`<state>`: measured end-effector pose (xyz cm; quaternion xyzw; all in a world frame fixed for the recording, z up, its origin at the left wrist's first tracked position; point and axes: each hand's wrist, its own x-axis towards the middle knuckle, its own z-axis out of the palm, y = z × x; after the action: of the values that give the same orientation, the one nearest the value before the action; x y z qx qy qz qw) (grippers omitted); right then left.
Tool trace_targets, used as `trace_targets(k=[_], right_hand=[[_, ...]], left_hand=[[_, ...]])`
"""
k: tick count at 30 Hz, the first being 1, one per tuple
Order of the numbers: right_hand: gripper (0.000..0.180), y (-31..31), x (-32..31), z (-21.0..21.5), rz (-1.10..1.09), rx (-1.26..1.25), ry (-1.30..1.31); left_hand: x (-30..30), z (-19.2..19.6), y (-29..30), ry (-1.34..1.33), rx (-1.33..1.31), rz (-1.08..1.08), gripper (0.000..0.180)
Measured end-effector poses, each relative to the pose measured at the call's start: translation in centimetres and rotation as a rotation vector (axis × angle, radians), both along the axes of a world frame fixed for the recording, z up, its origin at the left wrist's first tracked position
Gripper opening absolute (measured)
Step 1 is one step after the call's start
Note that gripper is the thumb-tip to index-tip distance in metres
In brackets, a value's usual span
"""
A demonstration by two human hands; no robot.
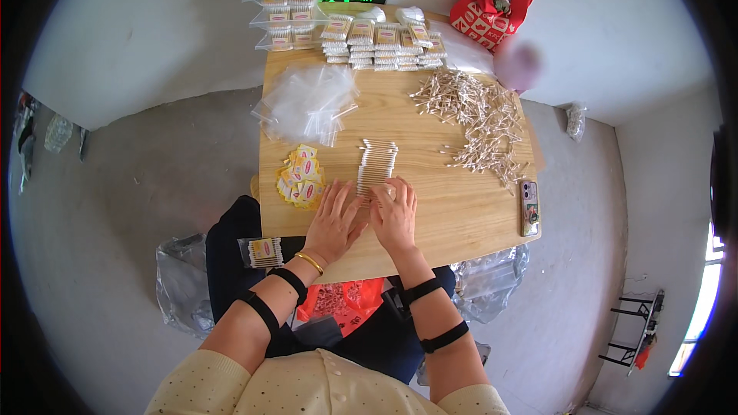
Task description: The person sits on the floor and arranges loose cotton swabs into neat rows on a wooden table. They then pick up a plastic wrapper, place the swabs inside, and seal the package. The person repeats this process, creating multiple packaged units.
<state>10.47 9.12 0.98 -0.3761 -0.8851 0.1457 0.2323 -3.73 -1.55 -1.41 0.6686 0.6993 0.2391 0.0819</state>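
Red plastic bag [350,301] at the lap, nearer the body than the swab row [377,161]; filled packet [266,252] near-left of the row; left hand [332,223] at the row's near-left end, fingers extended, not clenched; right hand [394,214] at its near-right end, fingers bent down; cannot tell if either pinches a swab, fingertips partly hidden; the two seem set to square up the sticks; row itself lies flat on the table [446,223], sticks side by side, likely for even alignment; phone [530,207] well right of the row, probably out of the way; yellow cards [301,177] just left, probably for easy reach; loose swabs [484,119] far-right of it, spread likely for picking; clear bags [311,104] far-left; stacked packs [384,40] beyond, apparently grouped as finished ones.
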Motion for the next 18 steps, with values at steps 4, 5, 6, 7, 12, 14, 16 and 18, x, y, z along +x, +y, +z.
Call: trace_targets(k=[4, 5, 6, 7, 12, 14, 16, 18], right_hand=[[0.031, 0.7, -0.1, 0.0, -0.002, 0.013, 0.015], [0.031, 0.9, -0.1, -0.1, -0.003, 0.017, 0.010], [0.030, 1.1, -0.2, -0.1, -0.004, 0.020, 0.005], [0.030, 1.2, -0.3, -0.1, -0.001, 0.017, 0.006], [0.028, 1.4, -0.5, -0.3, 0.002, -0.007, -0.001], [0.026, 1.4, -0.4, -0.3, 0.007, -0.017, -0.012], [0.025, 1.5, -0.4, -0.3, 0.005, -0.022, -0.013], [0.024, 1.6, -0.6, -0.2, -0.003, -0.024, -0.003]], left_hand=[[0.1, -0.2, 0.0, 0.003, 0.013, -0.002, 0.058], [0.1, -0.2, 0.0, 0.003, 0.015, -0.002, 0.058], [0.1, -0.3, 0.1, 0.004, 0.017, -0.003, 0.058], [0.1, -0.2, 0.0, 0.002, 0.017, -0.002, 0.057], [0.1, -0.2, 0.0, -0.003, 0.013, 0.000, 0.056], [0.1, -0.2, 0.0, -0.013, 0.009, 0.000, 0.056], [0.1, -0.2, 0.0, -0.014, 0.007, 0.001, 0.056], [0.0, -0.2, 0.0, -0.007, 0.006, 0.005, 0.056]])
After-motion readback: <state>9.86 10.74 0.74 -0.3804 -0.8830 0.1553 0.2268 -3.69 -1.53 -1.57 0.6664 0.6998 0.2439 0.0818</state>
